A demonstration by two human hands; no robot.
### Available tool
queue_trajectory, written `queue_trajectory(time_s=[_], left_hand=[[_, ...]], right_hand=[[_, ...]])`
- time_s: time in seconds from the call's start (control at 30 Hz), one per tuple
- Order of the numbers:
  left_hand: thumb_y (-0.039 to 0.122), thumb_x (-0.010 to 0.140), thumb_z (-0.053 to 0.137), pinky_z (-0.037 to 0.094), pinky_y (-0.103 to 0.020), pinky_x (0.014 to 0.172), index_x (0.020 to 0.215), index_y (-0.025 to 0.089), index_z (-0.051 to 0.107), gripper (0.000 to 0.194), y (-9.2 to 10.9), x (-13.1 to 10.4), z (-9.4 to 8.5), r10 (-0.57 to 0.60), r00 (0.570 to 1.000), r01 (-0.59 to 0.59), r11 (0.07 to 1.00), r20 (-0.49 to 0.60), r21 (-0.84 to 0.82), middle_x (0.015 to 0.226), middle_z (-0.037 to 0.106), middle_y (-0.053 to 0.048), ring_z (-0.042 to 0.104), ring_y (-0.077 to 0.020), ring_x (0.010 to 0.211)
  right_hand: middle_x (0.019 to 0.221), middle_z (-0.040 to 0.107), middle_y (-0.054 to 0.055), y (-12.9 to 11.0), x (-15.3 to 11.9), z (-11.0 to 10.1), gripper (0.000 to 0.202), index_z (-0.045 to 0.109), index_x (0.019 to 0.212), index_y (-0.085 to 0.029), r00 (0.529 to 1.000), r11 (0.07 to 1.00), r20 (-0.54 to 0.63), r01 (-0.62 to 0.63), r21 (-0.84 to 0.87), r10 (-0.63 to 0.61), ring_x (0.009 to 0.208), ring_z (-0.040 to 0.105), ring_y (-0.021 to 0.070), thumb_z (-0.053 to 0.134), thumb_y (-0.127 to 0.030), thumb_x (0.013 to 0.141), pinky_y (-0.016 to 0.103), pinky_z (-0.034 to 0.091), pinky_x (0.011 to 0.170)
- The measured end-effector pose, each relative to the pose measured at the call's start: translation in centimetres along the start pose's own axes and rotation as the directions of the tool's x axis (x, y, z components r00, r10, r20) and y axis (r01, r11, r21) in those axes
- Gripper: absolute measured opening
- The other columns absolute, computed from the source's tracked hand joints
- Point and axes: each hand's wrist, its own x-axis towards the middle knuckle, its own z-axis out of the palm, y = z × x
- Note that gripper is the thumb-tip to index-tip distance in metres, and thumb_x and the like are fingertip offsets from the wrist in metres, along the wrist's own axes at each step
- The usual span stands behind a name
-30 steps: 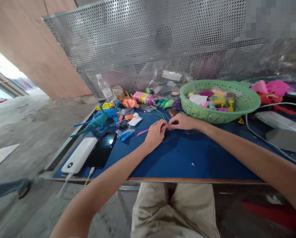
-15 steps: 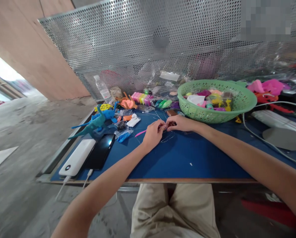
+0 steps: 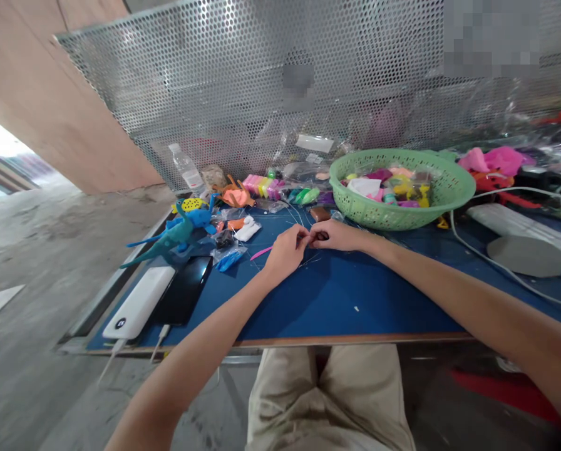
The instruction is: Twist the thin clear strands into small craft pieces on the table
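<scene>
Lying nearest, above the person's lap (image 3: 327, 391), is the front of a blue table (image 3: 327, 307) with a tiny white scrap (image 3: 356, 309) on it. A white power bank (image 3: 139, 300) and a black phone (image 3: 186, 289) sit near the left corner, well apart from the work.

Farther in, the left hand (image 3: 287, 247) and right hand (image 3: 332, 235) meet with bent fingers, their fingertips drawn together; whether something is gripped there I cannot tell, since the knuckles hide it. Thin pale strands (image 3: 311, 260) lie on the table around the fingertips. They look light and springy, probably slippery too, so a tight fingertip pinch near an end should suit them best (a loose one would likely let them roll). Just beside the left hand lies a slim pink strip (image 3: 260, 253), seemingly light and fairly stiff, best taken by its exposed end.

Left of the strip, a bagged blue piece (image 3: 230, 260) and a white lump (image 3: 247, 229) crowd that side. Just beyond the right hand, a brown block (image 3: 320, 214) limits forward reach, and the green basket (image 3: 393, 216), full of colourful pieces, stands close behind the right wrist. At the back, a water bottle (image 3: 186, 169) stands before a perforated metal sheet (image 3: 243, 81).
</scene>
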Motion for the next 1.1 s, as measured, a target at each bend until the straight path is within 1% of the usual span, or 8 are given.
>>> queue_trajectory(time_s=[0.13, 0.23, 0.3, 0.4, 0.57, 0.73, 0.97, 1.1], left_hand=[[0.02, 0.091, 0.06, 0.05, -0.026, 0.072, 0.091, 0.02, 0.062, 0.002, -0.6, 0.0, 0.8, -0.042, 0.998, 0.036, 0.986, -0.039, -0.161, 0.084, 0.07, 0.0, 0.066, -0.0144, 0.076], [0.02, 0.088, 0.064, 0.05, -0.025, 0.069, 0.088, 0.02, 0.063, 0.001, -0.9, -0.1, 1.0, -0.062, 0.996, 0.048, 0.979, -0.067, -0.197, 0.082, 0.07, 0.0, 0.065, -0.013, 0.073], [0.02, 0.088, 0.064, 0.049, -0.024, 0.068, 0.087, 0.019, 0.063, 0.002, -1.0, -0.3, 1.0, -0.075, 0.994, 0.056, 0.977, -0.084, -0.208, 0.082, 0.07, 0.0, 0.064, -0.0124, 0.071], [0.021, 0.088, 0.064, 0.049, -0.024, 0.068, 0.086, 0.019, 0.064, 0.002, -1.0, -0.4, 0.9, -0.077, 0.993, 0.057, 0.977, -0.093, -0.206, 0.082, 0.07, 0.0, 0.064, -0.0124, 0.071], [0.019, 0.088, 0.063, 0.05, -0.024, 0.069, 0.084, 0.019, 0.064, 0.005, -1.1, -0.5, 1.0, -0.052, 0.995, 0.034, 0.982, -0.09, -0.185, 0.081, 0.07, 0.0, 0.065, -0.0127, 0.073], [0.018, 0.088, 0.062, 0.05, -0.025, 0.069, 0.084, 0.019, 0.063, 0.005, -1.1, -0.5, 0.9, -0.048, 0.994, 0.03, 0.983, -0.096, -0.18, 0.082, 0.07, 0.0, 0.065, -0.0131, 0.074], [0.018, 0.089, 0.061, 0.05, -0.025, 0.069, 0.085, 0.019, 0.061, 0.005, -1.1, -0.6, 0.9, -0.035, 0.996, 0.022, 0.989, -0.086, -0.146, 0.083, 0.071, 0.0, 0.066, -0.0132, 0.073], [0.017, 0.089, 0.06, 0.049, -0.026, 0.069, 0.087, 0.019, 0.06, 0.004, -1.1, -0.5, 1.0, -0.023, 0.996, 0.015, 0.996, -0.082, -0.093, 0.084, 0.071, -0.001, 0.065, -0.0138, 0.073]], right_hand=[[0.073, 0.061, 0.0, 0.1, 0.0, 0.1, 0.027, 0.066, 0.085, -0.019, 1.0, 1.0, -0.021, 0.0, -0.017, 0.0, 0.064, 0.051, 0.0137, 0.064, -0.046, 0.087, 0.027, 0.035, 0.06], [0.072, 0.06, 0.0, 0.2, 0.1, 0.1, 0.026, 0.066, 0.086, -0.019, 0.999, 0.998, -0.027, 0.017, -0.054, -0.019, 0.063, 0.051, 0.014, 0.064, -0.044, 0.088, 0.027, 0.035, 0.06], [0.075, 0.063, 0.002, -0.1, -0.1, -0.1, 0.025, 0.068, 0.089, -0.019, 0.998, 0.995, -0.02, 0.052, -0.085, -0.054, 0.066, 0.054, 0.0148, 0.062, -0.042, 0.089, 0.027, 0.037, 0.061], [0.079, 0.068, 0.004, -0.8, -0.5, -0.7, 0.026, 0.071, 0.093, -0.018, 0.995, 0.989, -0.018, 0.1, -0.109, -0.103, 0.069, 0.058, 0.0157, 0.061, -0.042, 0.089, 0.028, 0.04, 0.064], [0.076, 0.071, 0.003, -1.9, -0.9, -1.2, 0.03, 0.075, 0.088, -0.02, 0.995, 0.994, -0.073, 0.058, -0.097, -0.066, 0.068, 0.062, 0.0158, 0.068, -0.049, 0.084, 0.028, 0.043, 0.065], [0.08, 0.074, 0.003, -1.6, -0.6, -0.7, 0.029, 0.076, 0.088, -0.021, 0.992, 0.997, -0.122, 0.022, -0.08, -0.032, 0.071, 0.065, 0.017, 0.069, -0.049, 0.084, 0.028, 0.044, 0.066], [0.083, 0.074, 0.004, -1.4, -0.6, -0.5, 0.028, 0.075, 0.09, -0.021, 0.989, 0.997, -0.135, 0.05, -0.057, -0.057, 0.07, 0.064, 0.0159, 0.067, -0.048, 0.086, 0.027, 0.043, 0.065], [0.08, 0.071, 0.003, -1.5, -0.8, -0.3, 0.028, 0.071, 0.09, -0.019, 0.979, 0.996, -0.19, 0.071, -0.046, -0.079, 0.066, 0.061, 0.0148, 0.069, -0.046, 0.084, 0.027, 0.043, 0.062]])
